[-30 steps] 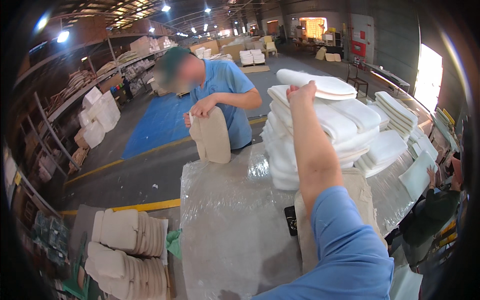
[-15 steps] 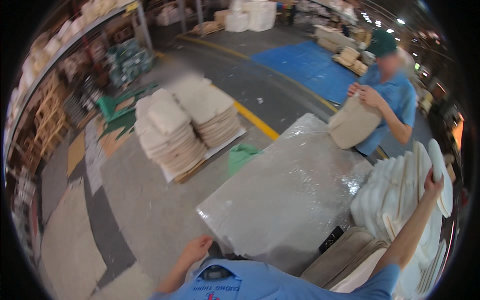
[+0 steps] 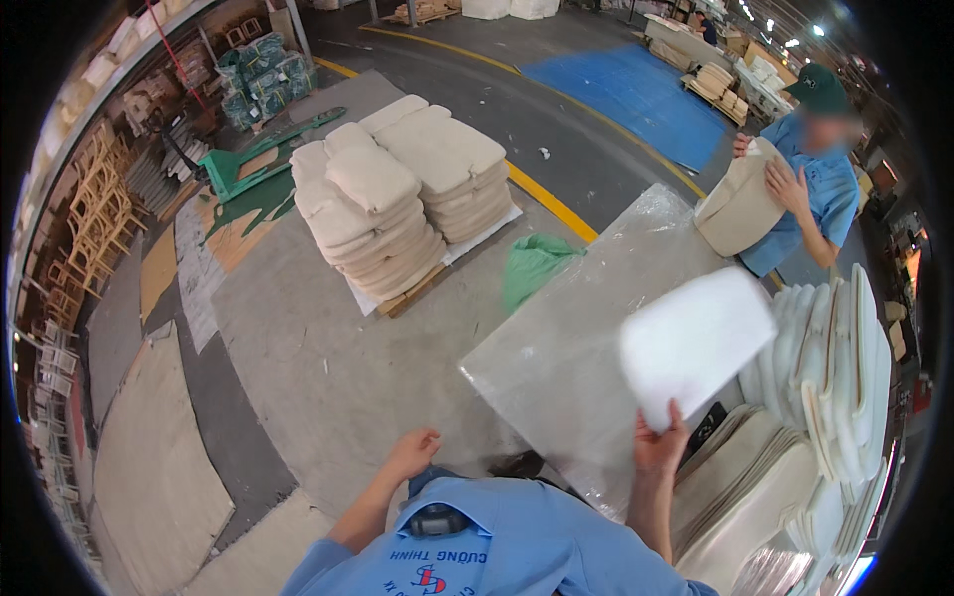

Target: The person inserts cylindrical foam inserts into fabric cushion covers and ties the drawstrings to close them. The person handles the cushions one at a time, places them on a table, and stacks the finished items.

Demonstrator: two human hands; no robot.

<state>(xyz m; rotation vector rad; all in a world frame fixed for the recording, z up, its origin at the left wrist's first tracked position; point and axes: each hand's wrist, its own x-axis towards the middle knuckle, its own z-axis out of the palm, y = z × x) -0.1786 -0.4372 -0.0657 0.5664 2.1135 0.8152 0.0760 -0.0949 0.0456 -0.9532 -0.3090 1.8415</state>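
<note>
My right hand (image 3: pixel 661 442) grips the lower edge of a white foam cushion pad (image 3: pixel 696 333), rounded at its corners and held over the table. Beneath the pad lies the plastic-wrapped table top (image 3: pixel 542 363). My left hand (image 3: pixel 414 452) hangs off the table's near left corner, fingers loosely bent and apart, with nothing in it. To the right, white foam pads (image 3: pixel 825 363) stand on edge in a row. Beige cushion covers (image 3: pixel 730 452) lie stacked nearer to me, with a dark object (image 3: pixel 708 422) beside them.
Across the table a co-worker (image 3: pixel 815 189) holds a beige cushion cover (image 3: pixel 740 204). A green bag (image 3: pixel 537 266) lies by the table's far left edge. Left of it, stacked beige cushions (image 3: pixel 373 238) rest on a pallet (image 3: pixel 412 291). A green pallet jack (image 3: pixel 234 171) stands behind.
My right hand has brought a white foam pad from the row on the right over the table. The co-worker's hands have shifted on the beige cover.
</note>
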